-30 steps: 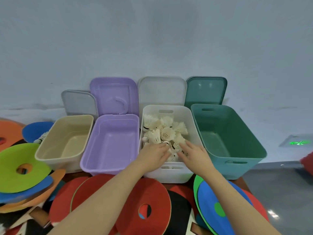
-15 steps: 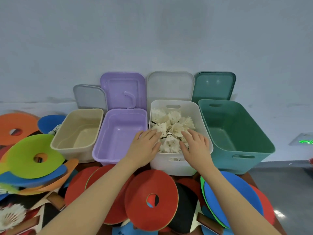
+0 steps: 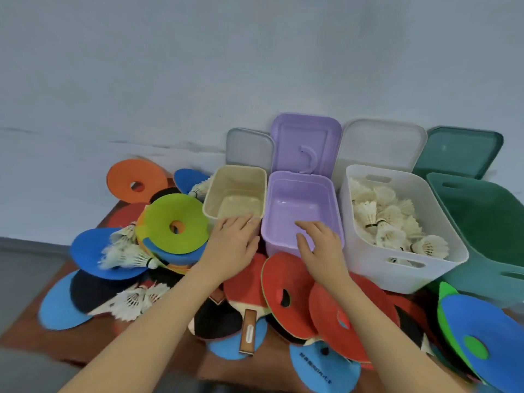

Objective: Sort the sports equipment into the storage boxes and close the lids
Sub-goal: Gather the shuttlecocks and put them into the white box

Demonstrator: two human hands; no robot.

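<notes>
on the far left, loose shuttlecocks (image 3: 129,255) are lying on a blue disc (image 3: 93,252), with more (image 3: 133,303) spilling over a dark paddle nearer the table's edge; these are probably the strays waiting to be gathered. just right of them a green ring disc (image 3: 175,222) is topping a stack of flat discs, piled rather than boxed.

the left hand (image 3: 231,245) is hovering palm down with fingers loosely spread and holding nothing, its fingertips lying at the near rim of the empty beige box (image 3: 235,194), beside that stack. it is likely heading left toward the strays.

the right hand (image 3: 320,245) is hanging over the near wall of the empty purple box (image 3: 300,208), fingers spread and slightly curled, pinching nothing either. whether it is touching the rim i cannot tell.

below both hands, red discs (image 3: 283,282) and table tennis paddles (image 3: 224,316) are overlapping in a heap, unsorted.

further right the white box (image 3: 368,268) is holding a mound of shuttlecocks (image 3: 388,222), so that kind seems to belong there. the green box (image 3: 487,222) at the far right looks empty.

all four lids are leaning upright against the wall behind their boxes, kept open for loading; closing is still far off, i judge.
</notes>
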